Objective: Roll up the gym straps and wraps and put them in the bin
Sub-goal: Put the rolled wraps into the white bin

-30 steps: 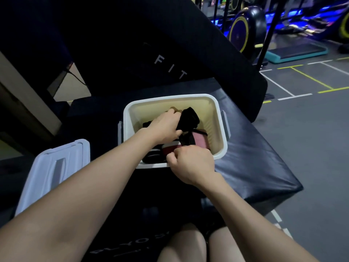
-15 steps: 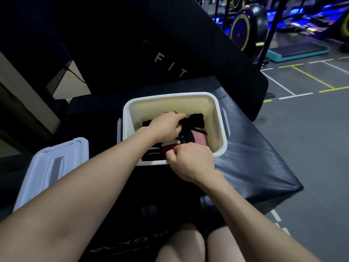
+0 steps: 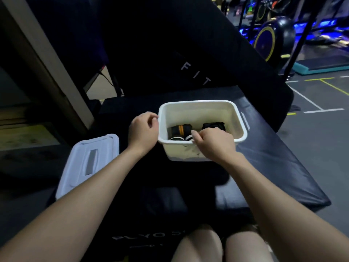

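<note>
A cream plastic bin stands on a black padded box in front of me. Inside it lie rolled wraps: a black roll with an orange stripe, a plain black roll and white-edged rolls by the near wall. My left hand is outside the bin, beside its left rim, with loosely curled fingers and nothing in it. My right hand hovers over the near rim with curled fingers, its thumb pointing into the bin. Nothing shows in its grasp.
The white bin lid lies flat to the left on the padded box. A tilted black pad marked FIT rises behind the bin. Grey gym floor and machines lie to the right. My knees are at the bottom edge.
Both hands have come out of the bin. The left hand let go of the black wrap and moved left past the rim. The right hand drew back to the near rim, and rolls now show inside.
</note>
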